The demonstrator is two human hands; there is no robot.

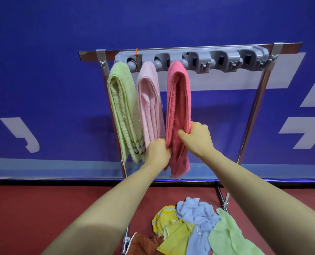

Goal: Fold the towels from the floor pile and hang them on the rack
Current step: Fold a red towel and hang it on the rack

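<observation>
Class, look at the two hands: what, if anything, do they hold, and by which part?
Both hands grip the dark pink towel on the rack: left hand its lower left edge, right hand its lower right edge.

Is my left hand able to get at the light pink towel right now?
Probably yes: the left hand grips the coral towel low down, right beside the light pink towel, with nothing between them. It would need to let go first.
</observation>
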